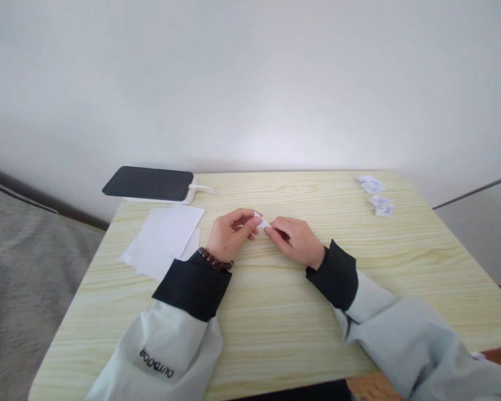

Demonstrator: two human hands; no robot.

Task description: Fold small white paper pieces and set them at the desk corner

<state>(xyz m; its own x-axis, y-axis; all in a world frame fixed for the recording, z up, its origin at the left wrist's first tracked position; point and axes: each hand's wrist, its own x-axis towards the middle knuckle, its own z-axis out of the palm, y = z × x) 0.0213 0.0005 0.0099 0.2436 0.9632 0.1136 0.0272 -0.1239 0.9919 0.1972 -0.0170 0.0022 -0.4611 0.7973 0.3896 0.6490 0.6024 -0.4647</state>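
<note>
A small folded piece of white paper (261,221) is held between both hands above the middle of the table. My left hand (232,231), with a dark bead bracelet at the wrist, pinches its left end between thumb and fingers. At the lower right end, the thumb and forefinger of my right hand (294,238) grip the same paper. The fingertips cover part of it, so its full shape is hidden.
Loose white paper sheets (162,239) lie on the wooden table (271,323) at left. Behind them, a black phone (150,182) rests on a white object with a short cable (204,189). Several small folded papers (378,200) sit at the back right. A white wall (250,83) rises behind.
</note>
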